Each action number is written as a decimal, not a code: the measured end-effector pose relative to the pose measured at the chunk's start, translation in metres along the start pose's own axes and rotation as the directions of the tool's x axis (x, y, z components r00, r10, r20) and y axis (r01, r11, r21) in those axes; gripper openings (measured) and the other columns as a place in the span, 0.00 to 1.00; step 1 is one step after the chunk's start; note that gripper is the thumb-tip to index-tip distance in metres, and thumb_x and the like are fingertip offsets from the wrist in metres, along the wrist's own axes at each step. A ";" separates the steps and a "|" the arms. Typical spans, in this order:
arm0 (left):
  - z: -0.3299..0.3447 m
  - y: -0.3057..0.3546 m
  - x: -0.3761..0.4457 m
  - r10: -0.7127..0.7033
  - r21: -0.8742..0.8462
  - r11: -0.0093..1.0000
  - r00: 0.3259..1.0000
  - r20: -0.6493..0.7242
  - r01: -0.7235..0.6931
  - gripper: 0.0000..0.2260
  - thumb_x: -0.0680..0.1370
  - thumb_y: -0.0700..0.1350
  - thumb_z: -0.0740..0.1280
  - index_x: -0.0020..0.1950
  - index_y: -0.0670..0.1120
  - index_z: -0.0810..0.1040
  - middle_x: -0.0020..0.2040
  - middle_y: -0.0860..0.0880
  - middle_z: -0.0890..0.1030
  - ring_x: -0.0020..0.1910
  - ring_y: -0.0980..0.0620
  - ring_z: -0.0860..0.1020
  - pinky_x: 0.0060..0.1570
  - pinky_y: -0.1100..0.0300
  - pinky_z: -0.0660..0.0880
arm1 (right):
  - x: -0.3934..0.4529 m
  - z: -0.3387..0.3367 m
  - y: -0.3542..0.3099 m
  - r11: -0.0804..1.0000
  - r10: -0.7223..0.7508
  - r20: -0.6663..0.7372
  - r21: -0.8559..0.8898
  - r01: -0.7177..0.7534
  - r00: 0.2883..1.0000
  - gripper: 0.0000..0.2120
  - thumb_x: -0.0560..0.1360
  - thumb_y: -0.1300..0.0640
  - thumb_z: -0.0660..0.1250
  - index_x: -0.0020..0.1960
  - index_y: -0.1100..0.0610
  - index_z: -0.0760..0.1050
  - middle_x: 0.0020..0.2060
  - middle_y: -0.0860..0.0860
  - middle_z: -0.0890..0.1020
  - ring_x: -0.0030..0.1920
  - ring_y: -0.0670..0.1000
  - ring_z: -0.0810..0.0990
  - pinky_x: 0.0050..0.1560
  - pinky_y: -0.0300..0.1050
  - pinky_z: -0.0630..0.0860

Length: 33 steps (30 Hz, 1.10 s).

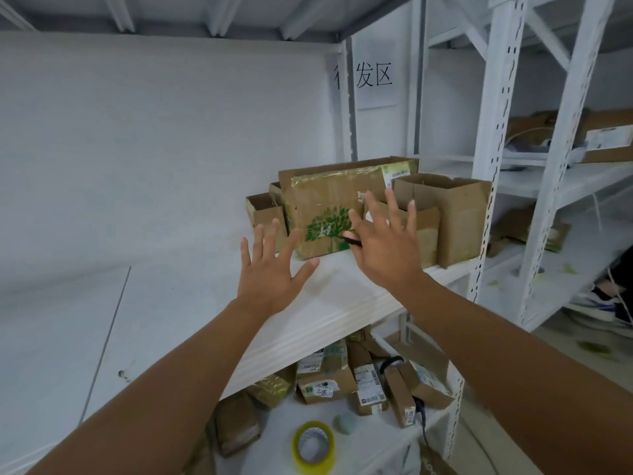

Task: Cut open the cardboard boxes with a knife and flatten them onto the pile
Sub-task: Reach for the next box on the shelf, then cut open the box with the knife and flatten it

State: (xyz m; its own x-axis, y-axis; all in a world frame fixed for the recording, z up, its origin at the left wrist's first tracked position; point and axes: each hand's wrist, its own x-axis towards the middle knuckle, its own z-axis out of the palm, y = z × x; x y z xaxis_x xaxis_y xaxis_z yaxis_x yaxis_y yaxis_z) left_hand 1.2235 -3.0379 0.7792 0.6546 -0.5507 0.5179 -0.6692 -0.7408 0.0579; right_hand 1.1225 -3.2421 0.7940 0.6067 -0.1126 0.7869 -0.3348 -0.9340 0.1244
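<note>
Both hands reach with fingers spread toward boxes on a white shelf (191, 296): the left hand (274, 269) holds nothing, while a thin dark tool, perhaps the knife (352, 240), shows at the right hand's (383, 245) thumb. The taped, tree-printed box (322, 214) stands uncut. Two open boxes (455, 214) beside it look empty. Flattened cardboard (342, 378) is piled below; most work appears left.

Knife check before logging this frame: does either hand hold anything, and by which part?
Left hand: nothing. Right hand: a thin dark tool shows by its thumb; whether held cannot be told.
</note>
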 end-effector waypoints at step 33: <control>0.024 0.022 0.028 0.061 -0.089 0.994 0.998 0.013 -0.060 0.41 0.71 0.78 0.40 0.81 0.60 0.46 0.82 0.49 0.41 0.80 0.44 0.37 0.74 0.41 0.33 | -0.007 0.004 0.016 0.988 0.155 0.124 0.010 -0.157 0.980 0.27 0.81 0.40 0.48 0.62 0.54 0.79 0.63 0.60 0.74 0.70 0.63 0.64 0.70 0.60 0.61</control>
State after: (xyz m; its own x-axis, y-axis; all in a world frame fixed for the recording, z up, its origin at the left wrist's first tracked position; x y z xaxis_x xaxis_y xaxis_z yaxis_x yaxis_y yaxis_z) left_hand 1.2359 -3.0790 0.7745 0.6168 -0.6001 0.5094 -0.7358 -0.6694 0.1022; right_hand 1.1160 -3.2580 0.7883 0.6325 -0.2970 0.7154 -0.4188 -0.9080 -0.0067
